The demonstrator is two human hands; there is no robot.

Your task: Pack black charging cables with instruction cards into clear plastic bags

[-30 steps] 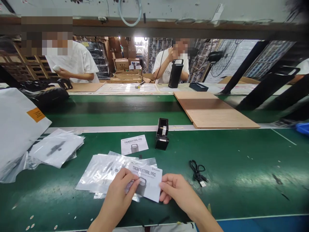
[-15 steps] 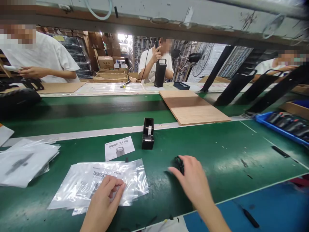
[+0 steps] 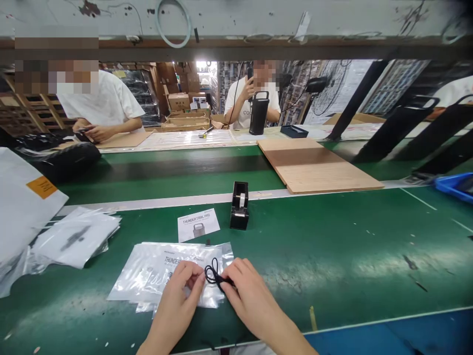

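Note:
My right hand (image 3: 248, 295) pinches a looped black cable (image 3: 218, 279), its coils pointing left over the bags. Close by on the left, my left hand (image 3: 180, 297) has thumb and fingers together at the right part of a stack of clear plastic bags (image 3: 138, 273), seemingly gripping the top bag; the fingertips partly hide the contact. Printed leaflets reading "THUNDER TRAIL" show through the bags. Just behind them lies a loose printed leaflet (image 3: 195, 224), with a black tape dispenser (image 3: 240, 212) to its right.
More bagged papers (image 3: 79, 236) and a large white bag (image 3: 25, 207) lie left. A wooden board (image 3: 318, 165) spans the belts behind. Opposite, two co-workers handle items; a black speaker (image 3: 259, 113) stands there. A blue tray (image 3: 454, 187) is at right.
My right hand has brought the black cable leftward to the bags, beside my left hand. The view has turned left, so the blue tray is mostly out of frame.

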